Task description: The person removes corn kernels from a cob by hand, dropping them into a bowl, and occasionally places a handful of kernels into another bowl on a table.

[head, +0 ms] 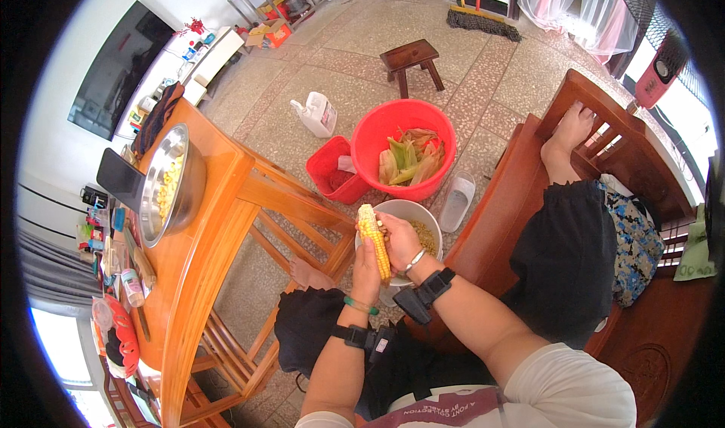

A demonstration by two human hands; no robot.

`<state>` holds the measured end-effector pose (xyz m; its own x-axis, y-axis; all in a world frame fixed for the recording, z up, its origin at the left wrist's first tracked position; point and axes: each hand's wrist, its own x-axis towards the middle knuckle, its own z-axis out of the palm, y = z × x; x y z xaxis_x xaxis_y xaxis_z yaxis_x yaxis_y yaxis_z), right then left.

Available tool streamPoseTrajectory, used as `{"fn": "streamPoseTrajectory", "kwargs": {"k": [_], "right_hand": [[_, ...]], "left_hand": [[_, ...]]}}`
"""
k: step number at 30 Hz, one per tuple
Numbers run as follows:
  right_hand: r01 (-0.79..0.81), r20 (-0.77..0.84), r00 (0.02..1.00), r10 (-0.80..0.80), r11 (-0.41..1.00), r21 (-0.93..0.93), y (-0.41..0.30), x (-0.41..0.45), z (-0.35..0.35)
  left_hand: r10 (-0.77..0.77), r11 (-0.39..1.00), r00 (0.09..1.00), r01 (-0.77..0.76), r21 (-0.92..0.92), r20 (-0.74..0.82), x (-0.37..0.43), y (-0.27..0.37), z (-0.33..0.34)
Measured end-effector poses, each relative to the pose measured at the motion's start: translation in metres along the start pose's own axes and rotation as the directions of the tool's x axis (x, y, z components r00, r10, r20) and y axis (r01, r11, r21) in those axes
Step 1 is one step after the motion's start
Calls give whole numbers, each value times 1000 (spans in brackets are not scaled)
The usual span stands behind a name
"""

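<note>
A partly shelled corn cob [375, 246] stands tilted between my hands, its top end bare and whitish. My left hand [367, 269] is closed around its lower left side. My right hand [400, 240] presses against its right side, with a few loose kernels by the fingers. Beneath them is a white bucket [403, 207] with yellow corn kernels [422, 236] in it. Beyond it, a red basin [362, 150] contains corn husks [410, 159]. A steel bowl [195, 184] of yellow corn pieces rests on the wooden table to the left.
A red bin [323, 170] and a white jug [320, 116] stand near the basin. A slipper [457, 201] lies beside the wooden bench [487, 212]. Farther off is a small stool [410, 57]. The wooden table [212, 201] at left bears bottles and clutter.
</note>
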<state>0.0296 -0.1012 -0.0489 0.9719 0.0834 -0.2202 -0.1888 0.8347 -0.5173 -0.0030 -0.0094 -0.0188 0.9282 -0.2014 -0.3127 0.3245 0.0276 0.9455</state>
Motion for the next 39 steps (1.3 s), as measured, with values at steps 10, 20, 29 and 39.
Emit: {"fn": "streamPoseTrajectory", "kwargs": {"k": [10,20,29,39], "right_hand": [[-151,156,974,163,985,-86,-13,1,-5],[-183,168,963,210,969,-165,-19,-11,8],[-77,41,996,84,986,-147,2,1,-3],[-228,196,957,212,972,64,-19,-9,5]], "left_hand": [[-135,979,990,139,-151,39,-6,20,7],[-147,970,989,149,-194,25,-3,10,0],[-60,992,998,62,-107,21,-3,6,2],[-92,987,995,97,-131,43,-4,10,2]]}}
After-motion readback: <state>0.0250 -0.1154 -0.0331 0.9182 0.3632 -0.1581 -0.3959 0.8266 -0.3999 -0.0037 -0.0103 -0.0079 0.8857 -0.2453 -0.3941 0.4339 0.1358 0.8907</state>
